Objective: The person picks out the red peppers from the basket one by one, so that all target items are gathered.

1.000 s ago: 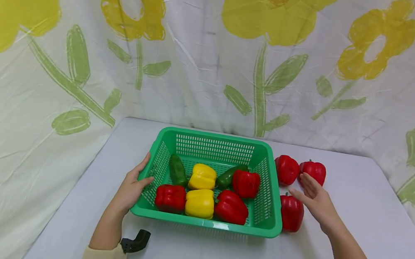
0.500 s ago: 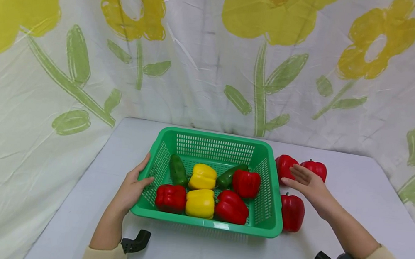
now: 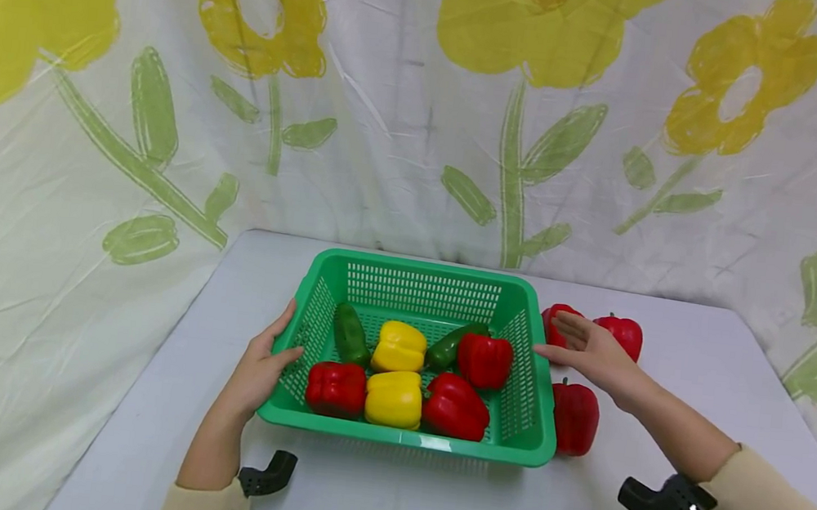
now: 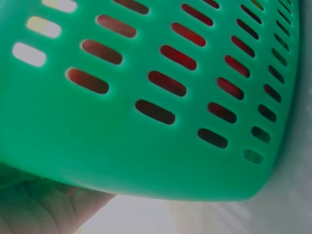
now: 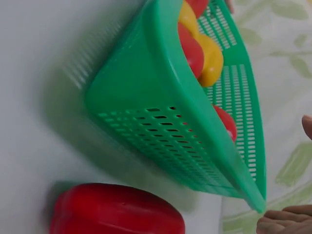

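Observation:
A green plastic basket (image 3: 406,435) with slotted walls stands on the table in the head view. My left hand (image 3: 250,378) grips its left rim, thumb over the edge and fingers along the outside. Inside lie two yellow bell peppers (image 3: 394,400), several red bell peppers (image 3: 456,407), and two cucumber-like green vegetables (image 3: 351,336). My right hand (image 3: 601,360) hovers at the right rim, fingers straight and thumb tip beside the edge, holding nothing. In the right wrist view, its fingertips (image 5: 287,220) show near the basket's far corner.
Outside the basket's right wall lies a red bell pepper (image 3: 574,419). Behind my right hand are two more, a partly hidden red pepper (image 3: 558,312) and another red pepper (image 3: 622,333). A flower-painted curtain (image 3: 385,187) hangs behind the white table (image 3: 707,374).
My right hand has moved left, from over the loose red peppers to the basket's right rim. My left hand and the basket stay where they were.

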Action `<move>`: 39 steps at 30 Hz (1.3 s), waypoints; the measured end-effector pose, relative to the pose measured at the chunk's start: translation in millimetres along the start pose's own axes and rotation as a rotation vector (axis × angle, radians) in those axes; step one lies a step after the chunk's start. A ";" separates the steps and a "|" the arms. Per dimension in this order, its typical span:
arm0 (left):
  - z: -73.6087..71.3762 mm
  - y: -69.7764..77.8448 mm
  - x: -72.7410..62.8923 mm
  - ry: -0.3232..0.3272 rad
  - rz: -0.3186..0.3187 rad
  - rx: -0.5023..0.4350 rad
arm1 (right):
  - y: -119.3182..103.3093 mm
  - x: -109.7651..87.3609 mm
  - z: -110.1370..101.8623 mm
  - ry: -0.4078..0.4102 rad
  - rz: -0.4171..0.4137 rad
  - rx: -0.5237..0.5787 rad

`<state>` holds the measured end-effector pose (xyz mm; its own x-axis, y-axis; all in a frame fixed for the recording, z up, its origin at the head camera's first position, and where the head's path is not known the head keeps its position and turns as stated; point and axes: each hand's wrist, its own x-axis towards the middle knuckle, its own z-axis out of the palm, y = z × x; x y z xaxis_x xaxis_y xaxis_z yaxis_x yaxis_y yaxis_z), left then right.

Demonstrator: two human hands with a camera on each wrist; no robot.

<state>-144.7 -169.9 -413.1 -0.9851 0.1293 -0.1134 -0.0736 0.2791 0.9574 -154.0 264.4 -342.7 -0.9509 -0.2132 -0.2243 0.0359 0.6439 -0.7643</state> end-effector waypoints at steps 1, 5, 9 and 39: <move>0.0 -0.2 0.1 -0.001 0.001 -0.001 | -2.6 0.7 0.0 -0.005 -0.004 -0.012; 0.2 -0.7 0.6 -0.002 -0.003 -0.002 | -11.5 3.8 -0.3 -0.033 -0.005 -0.051; 0.6 -0.8 1.0 -0.004 -0.008 0.000 | -18.4 6.7 -1.5 -0.062 0.001 -0.057; -0.3 -0.7 1.8 -0.005 0.008 -0.001 | -48.8 48.7 32.6 -0.277 0.269 -0.096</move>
<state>-146.5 -170.1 -413.9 -0.9848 0.1365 -0.1074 -0.0661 0.2771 0.9586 -192.1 198.7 -336.0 -0.7922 -0.2093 -0.5733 0.2308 0.7669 -0.5989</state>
